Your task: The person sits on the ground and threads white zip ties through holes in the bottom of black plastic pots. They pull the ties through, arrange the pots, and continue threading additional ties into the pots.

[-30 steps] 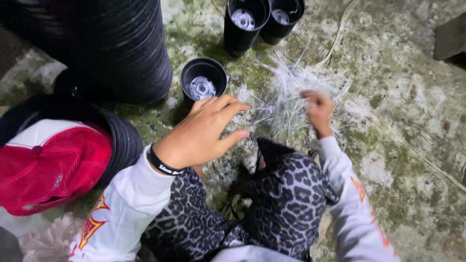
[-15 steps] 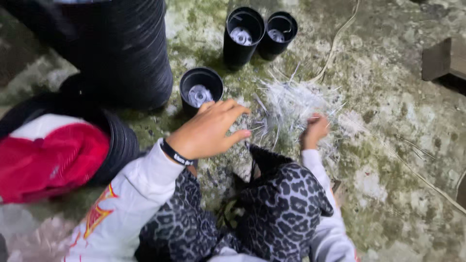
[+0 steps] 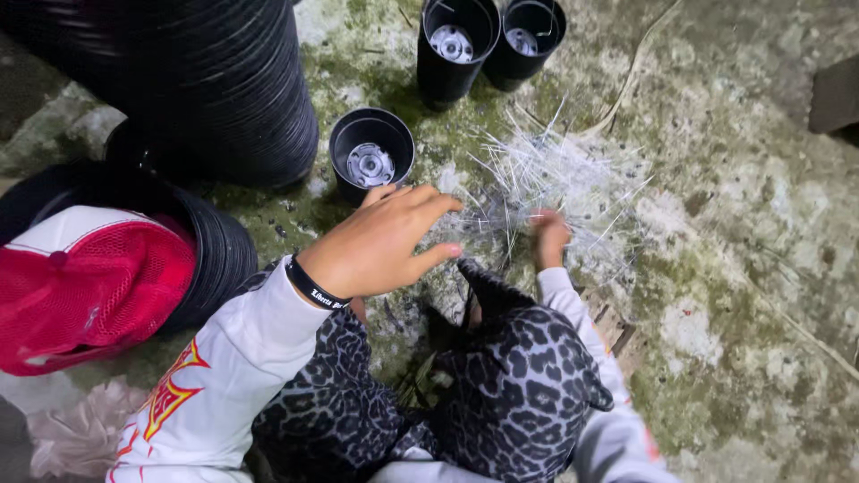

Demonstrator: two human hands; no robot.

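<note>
Right hand [image 3: 548,238] is down in the pile of thin white sticks [image 3: 559,179] on the mossy floor [image 3: 734,233], fingers closed among them; whether any are gripped cannot be told. Sticks lie crossed, pointing every way. Left hand [image 3: 386,243] hovers open and empty, fingers spread toward the near black pot [image 3: 370,165]. That pot and two pots [image 3: 490,40] behind each hold one grey disc. Red mesh cap [image 3: 85,286] lies left, beside nested pot stacks [image 3: 206,80].
</note>
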